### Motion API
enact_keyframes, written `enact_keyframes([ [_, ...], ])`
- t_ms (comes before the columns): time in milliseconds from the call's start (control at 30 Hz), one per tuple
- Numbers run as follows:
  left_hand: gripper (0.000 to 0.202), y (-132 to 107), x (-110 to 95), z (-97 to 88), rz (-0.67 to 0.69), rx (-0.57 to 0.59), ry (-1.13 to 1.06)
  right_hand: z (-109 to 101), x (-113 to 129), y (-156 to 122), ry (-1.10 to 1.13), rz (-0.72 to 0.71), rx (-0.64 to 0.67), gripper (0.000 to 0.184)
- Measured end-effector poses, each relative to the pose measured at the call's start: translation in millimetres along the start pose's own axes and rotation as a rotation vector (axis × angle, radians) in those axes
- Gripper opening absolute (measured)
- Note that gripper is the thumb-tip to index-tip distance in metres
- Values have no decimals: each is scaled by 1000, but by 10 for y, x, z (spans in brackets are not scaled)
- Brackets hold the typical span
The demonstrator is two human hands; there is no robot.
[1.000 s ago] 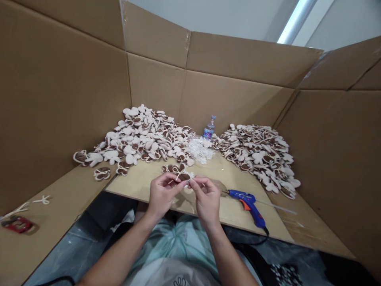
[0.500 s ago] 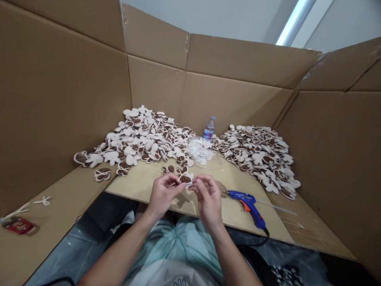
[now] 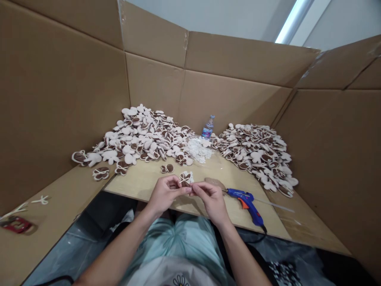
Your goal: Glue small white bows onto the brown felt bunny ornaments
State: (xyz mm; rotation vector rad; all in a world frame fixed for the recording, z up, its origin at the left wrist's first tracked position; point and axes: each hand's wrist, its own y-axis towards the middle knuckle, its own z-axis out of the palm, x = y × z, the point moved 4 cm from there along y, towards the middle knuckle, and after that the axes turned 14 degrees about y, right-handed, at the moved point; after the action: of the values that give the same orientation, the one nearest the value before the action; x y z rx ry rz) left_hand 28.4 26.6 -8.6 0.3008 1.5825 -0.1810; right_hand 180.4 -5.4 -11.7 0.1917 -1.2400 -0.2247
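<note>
L hand & R hand clamped tight on small flower piece, desk edge just below, glue gun near R.

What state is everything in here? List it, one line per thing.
left hand: fingers closed, holding the cutout
right hand: fingertips pinched together beside the left hand
brown-and-cream cutout: held upright, thin white strip across it
hot glue gun: lying on its side, nozzle toward the hands
water bottle: upright, capped
left pile of cutouts: heaped
right pile of cutouts: heaped
</note>
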Motion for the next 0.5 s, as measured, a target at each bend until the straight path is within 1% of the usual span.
enact_keyframes([
  [100, 32, 5, 11, 6, -2, 8, 9, -14, 1, -2, -16, 16, 24, 15],
  [200, 25, 19, 16, 12, 26, 19, 20, -24, 1, -3, -20, 21, 29, 13],
  [333, 20, 27, 13, 19, 60, 14, 65, -57, -34, -5, 0, 4, -16, 16],
  [500, 22, 1, 14, 60, 66, 55, 68, -95, -89, 7, 60, -41, -68, 24],
])
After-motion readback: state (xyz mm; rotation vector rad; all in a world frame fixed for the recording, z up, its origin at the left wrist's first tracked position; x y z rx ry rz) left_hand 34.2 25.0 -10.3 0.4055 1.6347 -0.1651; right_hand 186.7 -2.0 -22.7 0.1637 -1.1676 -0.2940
